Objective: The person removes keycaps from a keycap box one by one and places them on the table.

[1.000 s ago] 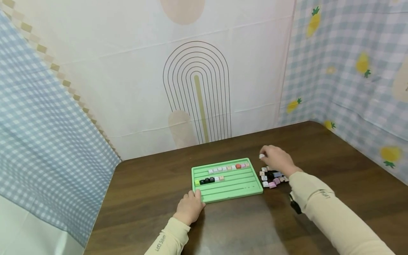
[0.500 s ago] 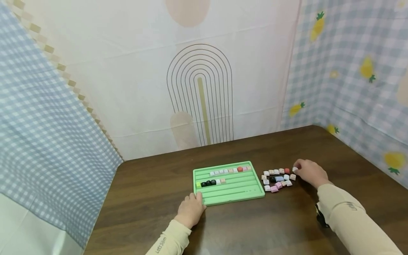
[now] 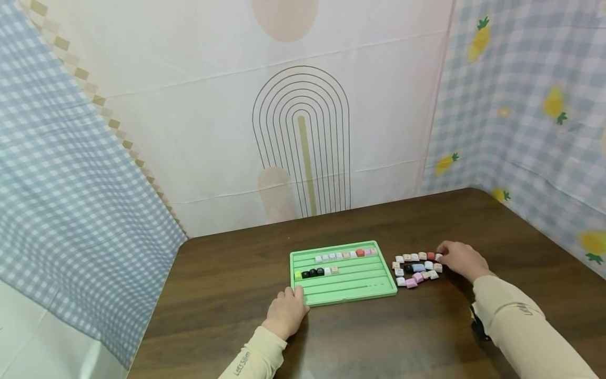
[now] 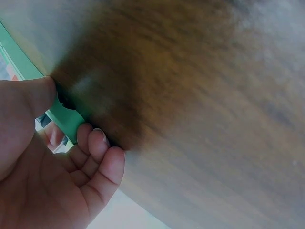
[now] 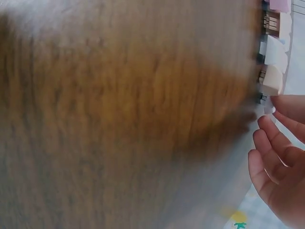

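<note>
A light-green grooved tray (image 3: 343,288) lies on the table. My left hand (image 3: 286,311) grips its near left corner; in the left wrist view the thumb and curled fingers are around the green edge (image 4: 66,121). Two partial rows of keycaps stand in the tray: an upper one of mostly pale caps with a red cap (image 3: 360,252), and a lower one starting with a lime cap (image 3: 298,275) and black caps. To the right, my right hand (image 3: 463,260) pinches a white keycap (image 3: 438,257) between thumb and finger, beside a red keycap (image 3: 431,256) at the end of a loose row.
Several loose keycaps lie in rough rows right of the tray, among them a blue one (image 3: 418,268) and a pink one (image 3: 411,283). The dark wooden table (image 3: 227,284) meets a white cloth backdrop (image 3: 208,158) behind and checked cloth at both sides.
My right hand has carried the white keycap from beyond the loose keycaps to their right end, then lowered it next to the red one. My left hand stays at the tray corner.
</note>
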`<state>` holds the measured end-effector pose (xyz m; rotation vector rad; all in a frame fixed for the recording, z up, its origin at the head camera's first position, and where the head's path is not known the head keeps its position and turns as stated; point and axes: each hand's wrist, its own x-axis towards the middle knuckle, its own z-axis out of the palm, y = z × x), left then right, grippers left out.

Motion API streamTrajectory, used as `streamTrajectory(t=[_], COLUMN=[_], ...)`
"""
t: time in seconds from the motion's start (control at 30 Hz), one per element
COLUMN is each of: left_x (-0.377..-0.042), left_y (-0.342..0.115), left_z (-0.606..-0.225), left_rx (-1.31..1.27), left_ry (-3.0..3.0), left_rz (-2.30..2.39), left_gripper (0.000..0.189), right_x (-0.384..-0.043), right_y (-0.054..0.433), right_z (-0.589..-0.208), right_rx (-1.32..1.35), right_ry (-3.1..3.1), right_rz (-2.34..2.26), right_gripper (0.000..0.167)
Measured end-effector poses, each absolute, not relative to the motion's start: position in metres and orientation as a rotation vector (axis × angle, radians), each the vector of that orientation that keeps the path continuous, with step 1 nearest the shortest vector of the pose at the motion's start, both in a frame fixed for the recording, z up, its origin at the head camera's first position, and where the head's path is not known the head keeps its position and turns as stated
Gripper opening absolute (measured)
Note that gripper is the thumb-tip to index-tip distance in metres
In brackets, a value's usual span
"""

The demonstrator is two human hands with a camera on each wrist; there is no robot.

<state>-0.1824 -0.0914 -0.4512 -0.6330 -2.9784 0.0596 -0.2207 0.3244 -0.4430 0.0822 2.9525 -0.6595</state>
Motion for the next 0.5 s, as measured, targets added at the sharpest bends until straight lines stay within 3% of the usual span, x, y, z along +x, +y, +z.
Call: streamTrajectory(t=[0.27, 0.5], left_x=[-0.182, -0.181], left_y=[-0.093, -0.092], left_z=[-0.45, -0.448], left_rx=[-0.632, -0.629], left_ry=[-2.959, -2.971], left_rz=[0.048, 0.012], left_gripper=[0.038, 0.037], right_x=[-0.227, -0.234], right_y=[0.31, 0.261], right_z=[-0.43, -0.42], right_rx=[0.002, -0.201], right_ry=[3.025, 3.102], right_rz=[-0.725, -0.844], right_gripper=[0.033, 0.028])
